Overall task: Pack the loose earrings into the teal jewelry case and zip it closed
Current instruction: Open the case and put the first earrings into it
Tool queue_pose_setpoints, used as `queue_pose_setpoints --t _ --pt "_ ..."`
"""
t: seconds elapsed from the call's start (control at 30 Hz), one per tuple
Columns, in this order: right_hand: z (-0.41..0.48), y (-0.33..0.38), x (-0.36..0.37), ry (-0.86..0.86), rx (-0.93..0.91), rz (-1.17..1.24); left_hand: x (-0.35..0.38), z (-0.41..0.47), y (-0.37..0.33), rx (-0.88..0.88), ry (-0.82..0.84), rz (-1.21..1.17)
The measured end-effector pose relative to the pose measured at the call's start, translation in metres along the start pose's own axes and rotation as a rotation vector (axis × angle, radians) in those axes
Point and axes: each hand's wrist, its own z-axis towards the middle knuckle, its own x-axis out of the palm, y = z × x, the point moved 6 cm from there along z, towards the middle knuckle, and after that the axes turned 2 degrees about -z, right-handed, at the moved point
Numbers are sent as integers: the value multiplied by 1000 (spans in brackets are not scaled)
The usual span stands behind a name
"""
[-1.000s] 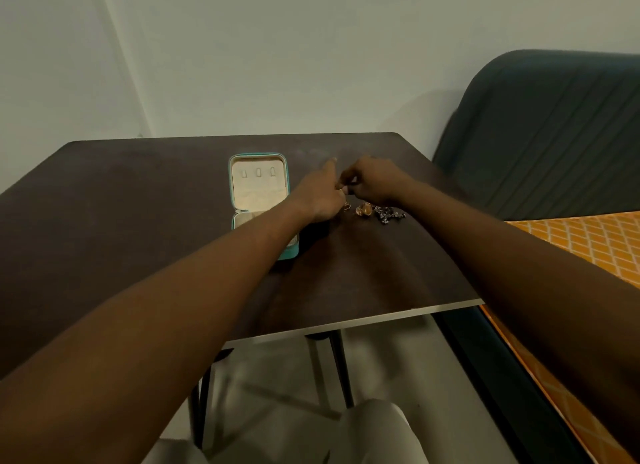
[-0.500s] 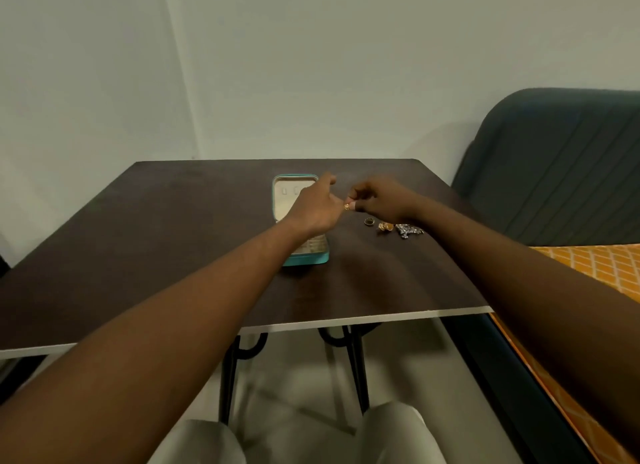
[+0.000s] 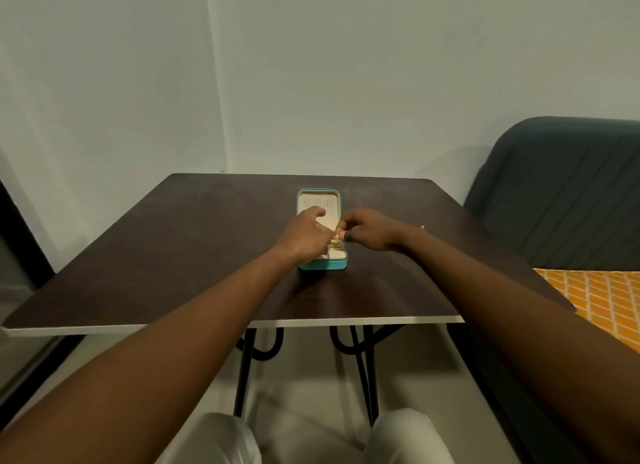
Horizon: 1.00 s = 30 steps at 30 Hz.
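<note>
While dark bench (image 3: 207, 256) fills pale-walled corner, teal jewelry case (image 3: 322, 264) lies open mid-bench; right hand (image 3: 370, 229) fingers pinching gold earring (image 3: 335, 237) above it; left hand (image 3: 306, 235) hides tray, grip unclear.

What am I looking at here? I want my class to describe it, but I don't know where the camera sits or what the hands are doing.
No machine here: a person wears a camera on the head, looking down along both arms. On the dark table lies an open teal case with a cream lining. The left hand and right hand meet above it, pinching a small gold earring between the fingertips. Another tiny gold piece lies on the table to the right. A dark sofa stands beside the table.
</note>
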Motion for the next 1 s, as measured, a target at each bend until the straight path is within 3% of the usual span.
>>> queue_pose_setpoints --t 0.47,1.0 --pt "15 -16 16 32 101 -160 15 20 12 117 23 209" --pt "23 -32 17 -92 87 83 14 36 17 129 -19 222"
